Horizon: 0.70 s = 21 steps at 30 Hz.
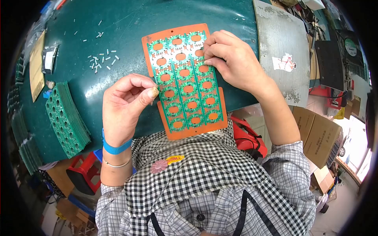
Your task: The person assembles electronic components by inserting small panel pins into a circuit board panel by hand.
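A green circuit board panel (182, 88) with rows of oval openings lies over an orange fixture plate (189, 133), partly past the table's near edge. At the panel's left edge, my left hand (128, 98) is closed, with thumb and forefinger pinched on the rim beside a notch in the plate. My right hand (234, 59) is closed too, its thumb and bent fingers on the panel's upper right edge. Its fingertips partly cover the board there. Whether a small part is also between the fingers of either hand, I cannot tell.
Several small white pieces (103, 59) lie scattered on the dark green table (130, 35). At the left stands a stack of green circuit boards (67, 120). A worn grey board (281, 51) lies at the right, with cardboard boxes (317, 133) below it.
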### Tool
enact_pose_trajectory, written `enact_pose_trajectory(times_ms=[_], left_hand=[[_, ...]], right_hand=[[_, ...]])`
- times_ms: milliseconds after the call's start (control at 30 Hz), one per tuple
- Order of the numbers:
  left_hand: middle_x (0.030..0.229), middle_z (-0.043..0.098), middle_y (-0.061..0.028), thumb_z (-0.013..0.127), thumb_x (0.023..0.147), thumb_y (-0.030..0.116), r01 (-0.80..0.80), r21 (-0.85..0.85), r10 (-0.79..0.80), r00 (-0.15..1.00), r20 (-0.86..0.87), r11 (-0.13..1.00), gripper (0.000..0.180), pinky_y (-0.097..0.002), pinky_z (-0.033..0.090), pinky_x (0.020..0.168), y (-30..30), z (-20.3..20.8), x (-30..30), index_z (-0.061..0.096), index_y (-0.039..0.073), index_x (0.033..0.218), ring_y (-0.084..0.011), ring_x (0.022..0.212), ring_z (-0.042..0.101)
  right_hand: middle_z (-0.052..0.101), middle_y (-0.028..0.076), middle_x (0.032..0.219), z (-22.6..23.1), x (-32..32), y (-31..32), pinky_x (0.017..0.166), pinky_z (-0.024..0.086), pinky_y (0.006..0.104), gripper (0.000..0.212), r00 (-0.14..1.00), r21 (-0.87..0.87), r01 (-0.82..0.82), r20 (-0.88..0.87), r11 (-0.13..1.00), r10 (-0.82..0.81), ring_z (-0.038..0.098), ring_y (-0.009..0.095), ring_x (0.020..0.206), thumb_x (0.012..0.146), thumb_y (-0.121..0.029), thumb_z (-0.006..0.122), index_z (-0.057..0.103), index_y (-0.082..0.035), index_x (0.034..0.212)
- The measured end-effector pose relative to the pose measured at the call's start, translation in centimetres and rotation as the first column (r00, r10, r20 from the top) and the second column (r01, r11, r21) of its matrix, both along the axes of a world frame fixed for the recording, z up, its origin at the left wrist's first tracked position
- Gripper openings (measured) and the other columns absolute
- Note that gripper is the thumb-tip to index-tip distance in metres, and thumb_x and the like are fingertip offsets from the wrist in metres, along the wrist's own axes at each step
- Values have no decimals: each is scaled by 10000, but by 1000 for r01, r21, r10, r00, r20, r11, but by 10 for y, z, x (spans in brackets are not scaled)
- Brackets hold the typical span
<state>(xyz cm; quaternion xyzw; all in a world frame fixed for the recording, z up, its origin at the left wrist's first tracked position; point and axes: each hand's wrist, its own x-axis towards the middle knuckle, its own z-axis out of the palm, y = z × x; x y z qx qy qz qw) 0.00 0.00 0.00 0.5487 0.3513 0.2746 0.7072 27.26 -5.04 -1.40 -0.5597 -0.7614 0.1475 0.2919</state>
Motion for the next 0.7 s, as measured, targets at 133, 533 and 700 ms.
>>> enact_pose_trajectory(times_ms=[133,533,700], left_hand=[[830,668,-40,701,867,47,-43,-45,42,999,-21,998,88,-207,507,668,-2,4,3,649,-7,914,-78,724,613],[848,685,-71,681,881,43,-36,-85,34,999,-16,996,86,-217,518,653,-2,3,3,633,-18,918,-90,709,624],[857,687,-77,681,882,46,-29,-81,28,999,-21,996,87,-219,517,656,-2,2,2,632,-18,917,-92,713,623]], right_hand=[[599,89,877,-1,0,0,752,506,388,120,1000,14,4,-15,1000,-4,592,285,876,729,-48,727,668,1,821],[599,88,885,-1,0,-1,753,504,390,95,999,7,9,-35,1000,-9,594,288,875,738,-24,708,645,4,803],[596,86,882,-2,1,-1,751,504,387,97,999,7,15,-48,1000,-15,595,284,872,736,-23,709,643,5,803]])
